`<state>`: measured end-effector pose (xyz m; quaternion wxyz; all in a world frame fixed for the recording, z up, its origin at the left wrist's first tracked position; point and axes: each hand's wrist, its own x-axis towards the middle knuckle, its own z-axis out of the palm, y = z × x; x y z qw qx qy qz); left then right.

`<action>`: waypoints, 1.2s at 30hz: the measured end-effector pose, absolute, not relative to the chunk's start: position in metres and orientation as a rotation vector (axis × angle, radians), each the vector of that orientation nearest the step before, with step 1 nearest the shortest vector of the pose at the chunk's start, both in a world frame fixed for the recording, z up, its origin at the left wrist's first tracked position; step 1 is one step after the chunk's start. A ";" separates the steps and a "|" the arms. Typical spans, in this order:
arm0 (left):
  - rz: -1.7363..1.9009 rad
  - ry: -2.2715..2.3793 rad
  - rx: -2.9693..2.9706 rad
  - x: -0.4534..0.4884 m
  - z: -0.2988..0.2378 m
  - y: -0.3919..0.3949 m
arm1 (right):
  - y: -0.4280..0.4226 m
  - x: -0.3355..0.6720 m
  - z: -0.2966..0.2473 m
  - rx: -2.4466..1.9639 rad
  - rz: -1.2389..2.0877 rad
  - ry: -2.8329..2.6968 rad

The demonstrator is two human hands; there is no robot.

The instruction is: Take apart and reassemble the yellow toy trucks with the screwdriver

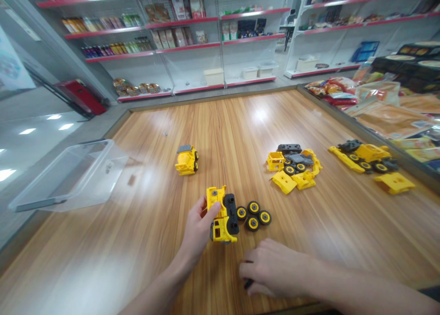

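The wooden bench (144, 260) spreads under both grips. Past its far edge, well beyond either grip, red-edged shelves (192, 44) carry packaged goods. A clear plastic box (72, 175) sits at the bench's edge, well to the left of the left grip and further away. Bagged goods (388, 113) lie along the other side, far to the right of the right grip.

The right grip (275, 269) lies palm down on the bench, fingers loosely curled. A small dark piece (247, 285) shows under its fingertips, and I cannot tell whether it is held. The left grip (199, 228), just left of it and a little further away, is closed around a yellow toy truck body (222, 216), thumb on top, holding it upright just above the wood.

A half-built yellow vehicle (364, 157) stands well right of both grips. A heap of loose yellow and grey parts (294, 166) lies beyond the right grip, and a small yellow cab piece (186, 160) beyond the left. Four black-and-yellow wheels (253, 215) cluster just right of the held truck body.
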<state>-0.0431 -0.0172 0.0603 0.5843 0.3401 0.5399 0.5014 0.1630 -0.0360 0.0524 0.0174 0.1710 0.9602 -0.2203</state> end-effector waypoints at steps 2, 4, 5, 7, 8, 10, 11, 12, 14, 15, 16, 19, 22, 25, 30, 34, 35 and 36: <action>1.175 1.258 0.783 -0.042 0.061 -0.017 | -0.036 0.163 0.053 0.527 -0.681 2.989; 1.181 1.256 0.775 -0.042 0.062 -0.017 | -0.034 0.165 0.054 0.611 -0.729 3.008; 1.185 1.256 0.772 -0.042 0.062 -0.017 | -0.031 0.166 0.054 0.690 -0.769 3.020; 1.193 1.255 0.770 -0.043 0.062 -0.017 | -0.022 0.169 0.054 0.911 -0.837 3.036; 1.196 1.255 0.770 -0.043 0.063 -0.017 | -0.018 0.171 0.053 1.031 -0.849 3.035; 1.199 1.254 0.767 -0.043 0.063 -0.017 | -0.008 0.175 0.050 1.258 -0.837 3.018; 1.198 1.253 0.765 -0.043 0.063 -0.017 | -0.003 0.176 0.049 1.364 -0.832 3.005; 1.196 1.252 0.763 -0.043 0.063 -0.017 | 0.001 0.177 0.047 1.462 -0.828 2.989; 1.186 1.247 0.760 -0.042 0.062 -0.017 | 0.006 0.179 0.045 1.608 -0.824 2.958; 1.177 1.244 0.758 -0.042 0.062 -0.017 | 0.008 0.180 0.044 1.655 -0.825 2.945; 1.166 1.240 0.755 -0.042 0.061 -0.017 | 0.010 0.180 0.044 1.689 -0.827 2.933; 1.129 1.235 0.744 -0.042 0.059 -0.016 | 0.014 0.184 0.048 1.788 -0.802 2.886; 1.094 1.239 0.726 -0.042 0.057 -0.015 | 0.019 0.189 0.050 1.927 -0.724 2.797; 1.057 1.243 0.708 -0.040 0.055 -0.015 | 0.022 0.193 0.046 1.970 -0.706 2.710; 1.002 1.228 0.687 -0.037 0.052 -0.016 | 0.018 0.190 0.039 1.903 -0.783 2.654; 0.973 1.201 0.687 -0.036 0.049 -0.016 | 0.014 0.188 0.038 1.871 -0.850 2.661; 0.971 1.194 0.690 -0.036 0.048 -0.016 | 0.013 0.187 0.039 1.869 -0.868 2.663; 0.970 1.189 0.694 -0.037 0.047 -0.016 | 0.013 0.187 0.039 1.870 -0.886 2.664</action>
